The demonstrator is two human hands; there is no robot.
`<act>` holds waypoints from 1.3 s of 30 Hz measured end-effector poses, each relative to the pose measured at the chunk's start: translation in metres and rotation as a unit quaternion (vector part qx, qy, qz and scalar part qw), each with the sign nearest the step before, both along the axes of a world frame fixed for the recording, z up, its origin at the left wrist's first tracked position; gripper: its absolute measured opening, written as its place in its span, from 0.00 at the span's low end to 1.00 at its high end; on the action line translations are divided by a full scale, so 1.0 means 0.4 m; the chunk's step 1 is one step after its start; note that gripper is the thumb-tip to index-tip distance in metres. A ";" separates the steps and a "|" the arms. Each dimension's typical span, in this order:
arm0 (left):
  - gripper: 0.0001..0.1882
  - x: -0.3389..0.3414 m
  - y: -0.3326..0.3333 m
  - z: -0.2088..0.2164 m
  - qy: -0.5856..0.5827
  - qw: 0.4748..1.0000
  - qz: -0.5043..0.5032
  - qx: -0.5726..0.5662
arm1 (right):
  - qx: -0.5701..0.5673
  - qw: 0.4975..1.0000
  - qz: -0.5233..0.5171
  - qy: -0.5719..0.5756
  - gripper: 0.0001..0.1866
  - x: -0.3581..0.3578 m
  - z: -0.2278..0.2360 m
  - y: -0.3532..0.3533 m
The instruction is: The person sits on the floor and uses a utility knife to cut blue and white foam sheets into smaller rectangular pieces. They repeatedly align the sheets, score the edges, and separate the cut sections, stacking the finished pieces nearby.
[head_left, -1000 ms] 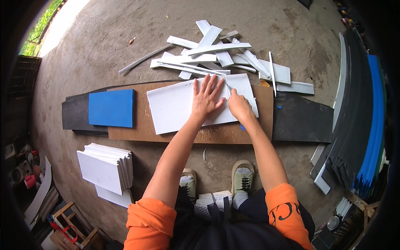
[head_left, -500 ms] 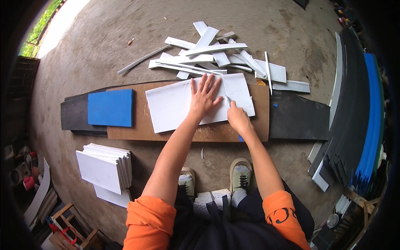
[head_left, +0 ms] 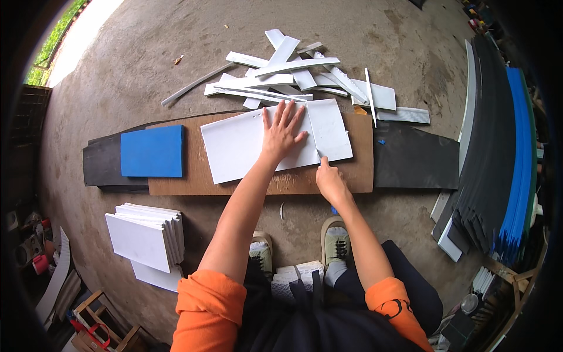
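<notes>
A white foam sheet (head_left: 234,146) lies at a slant on a brown board (head_left: 193,161). My left hand (head_left: 280,136) presses flat on it with fingers spread, just left of a cut line running from far to near edge. My right hand (head_left: 332,180) is closed around a knife (head_left: 318,154), whose narrow blade shows at the sheet's near edge, at the lower end of that line. Most of the handle is hidden in the fist; a blue bit shows below the wrist. The strip right of the line (head_left: 329,132) still lies alongside the larger part.
White offcuts (head_left: 287,67) are heaped beyond the board. A blue sheet (head_left: 152,151) rests on its left end, over black sheets (head_left: 102,164). Stacked white sheets (head_left: 138,237) stand near left. Long black sheets (head_left: 478,146) and blue ones (head_left: 516,152) line the right side.
My right hand has drawn the knife toward me along the sheet, down to its near edge, and the cut line is longer. My left hand has stayed on the sheet.
</notes>
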State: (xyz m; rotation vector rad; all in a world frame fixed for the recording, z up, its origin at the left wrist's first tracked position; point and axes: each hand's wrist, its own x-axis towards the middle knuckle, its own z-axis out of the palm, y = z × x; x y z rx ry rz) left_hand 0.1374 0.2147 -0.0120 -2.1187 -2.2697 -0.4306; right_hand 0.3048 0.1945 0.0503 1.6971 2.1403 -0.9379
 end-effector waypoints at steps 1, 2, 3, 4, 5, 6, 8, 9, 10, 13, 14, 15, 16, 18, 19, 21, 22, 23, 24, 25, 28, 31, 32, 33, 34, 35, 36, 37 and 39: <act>0.35 -0.001 -0.001 0.000 0.001 1.000 0.000 -0.001 | 0.002 1.000 -0.003 0.001 0.14 0.001 0.005 -0.005; 0.35 -0.001 -0.002 0.000 0.002 1.000 0.001 -0.003 | -0.003 1.000 -0.007 0.004 0.14 0.003 0.010 -0.009; 0.35 -0.002 -0.002 0.000 0.001 1.000 0.000 -0.002 | -0.008 1.000 -0.012 0.008 0.14 0.006 0.013 -0.012; 0.35 -0.003 -0.003 0.001 -0.001 1.000 0.000 -0.001 | -0.013 1.000 -0.017 0.011 0.13 0.009 0.016 -0.016; 0.35 -0.004 -0.004 0.001 -0.002 1.000 -0.001 -0.001 | -0.011 1.000 -0.017 0.009 0.13 0.011 0.015 -0.020; 0.35 -0.002 -0.003 0.004 -0.006 1.000 -0.003 -0.001 | -0.008 1.000 -0.018 0.007 0.13 0.015 0.013 -0.025; 0.34 0.001 -0.002 0.009 -0.013 1.000 -0.008 -0.001 | -0.007 1.000 -0.021 0.007 0.12 0.023 0.010 -0.035; 0.34 0.000 -0.002 0.011 -0.014 1.000 -0.009 -0.001 | -0.006 1.000 -0.021 0.012 0.11 0.025 0.011 -0.039; 0.34 0.000 -0.001 0.012 -0.016 1.000 -0.010 -0.002 | -0.006 1.000 -0.022 0.016 0.11 0.028 0.012 -0.043; 0.34 -0.003 -0.002 0.014 -0.013 1.000 -0.012 -0.006 | -0.011 1.000 -0.004 -0.011 0.13 0.026 0.018 -0.052; 0.34 -0.005 -0.002 0.014 -0.011 1.000 -0.013 -0.008 | -0.014 1.000 -0.008 -0.009 0.13 0.027 0.021 -0.055; 0.34 -0.004 -0.002 0.014 -0.009 1.000 -0.013 -0.009 | -0.017 1.000 -0.014 -0.007 0.13 0.031 0.020 -0.057; 0.34 -0.003 -0.001 0.015 -0.007 1.000 -0.014 -0.010 | -0.020 1.000 -0.020 -0.006 0.13 0.036 0.019 -0.060; 0.34 -0.003 0.000 0.013 0.000 1.000 -0.012 -0.015 | -0.011 0.999 -0.035 0.005 0.11 0.048 0.014 -0.068; 0.34 -0.002 0.000 0.011 0.005 1.000 -0.009 -0.018 | -0.006 0.999 -0.042 0.010 0.10 0.056 0.011 -0.074; 0.34 -0.002 0.001 0.009 0.008 1.000 -0.008 -0.022 | -0.006 0.999 -0.049 0.007 0.10 0.078 0.012 -0.103; 0.34 -0.001 0.000 0.009 0.006 1.000 -0.010 -0.024 | -0.005 0.999 -0.052 0.005 0.10 0.089 0.014 -0.116; 0.34 0.000 -0.003 0.010 0.004 1.000 -0.011 -0.025 | -0.003 0.999 -0.048 0.023 0.11 0.106 0.001 -0.126; 0.34 0.013 -0.001 0.002 -0.005 0.999 -0.021 -0.029 | -0.001 0.998 -0.051 0.037 0.11 0.139 -0.018 -0.137; 0.34 0.003 -0.001 0.000 -0.006 0.999 -0.020 -0.029 | 0.005 0.997 -0.044 0.059 0.11 0.141 -0.006 -0.130; 0.36 -0.021 -0.005 0.011 -0.068 0.992 -0.026 -0.100 | -0.198 0.942 -0.181 0.203 0.11 0.170 0.020 -0.086; 0.39 -0.065 -0.035 0.053 -0.118 0.986 0.015 -0.120 | -0.257 0.872 -0.254 0.330 0.12 0.166 0.115 -0.030; 0.39 -0.085 -0.051 0.077 -0.086 0.987 -0.010 -0.133 | -0.263 0.867 -0.246 0.343 0.14 0.171 0.150 -0.003; 0.39 -0.107 -0.062 0.108 -0.049 0.988 -0.034 -0.143 | -0.267 0.862 -0.237 0.360 0.16 0.171 0.194 0.025; 0.38 -0.121 -0.069 0.151 -0.021 0.984 -0.047 -0.171 | -0.239 0.871 -0.207 0.375 0.17 0.178 0.225 0.056; 0.36 -0.130 -0.079 0.193 -0.017 0.983 -0.042 -0.180 | -0.211 0.879 -0.176 0.389 0.18 0.185 0.260 0.087; 0.35 -0.153 -0.094 0.231 -0.002 0.983 -0.037 -0.181 | -0.163 0.895 -0.138 0.392 0.15 0.179 0.314 0.113; 0.34 -0.170 -0.113 0.266 0.009 0.982 -0.035 -0.184 | -0.105 0.903 -0.078 0.409 0.17 0.184 0.356 0.135; 0.32 -0.194 -0.149 0.347 0.024 0.978 -0.016 -0.207 | -0.051 0.902 -0.023 0.428 0.18 0.200 0.482 0.163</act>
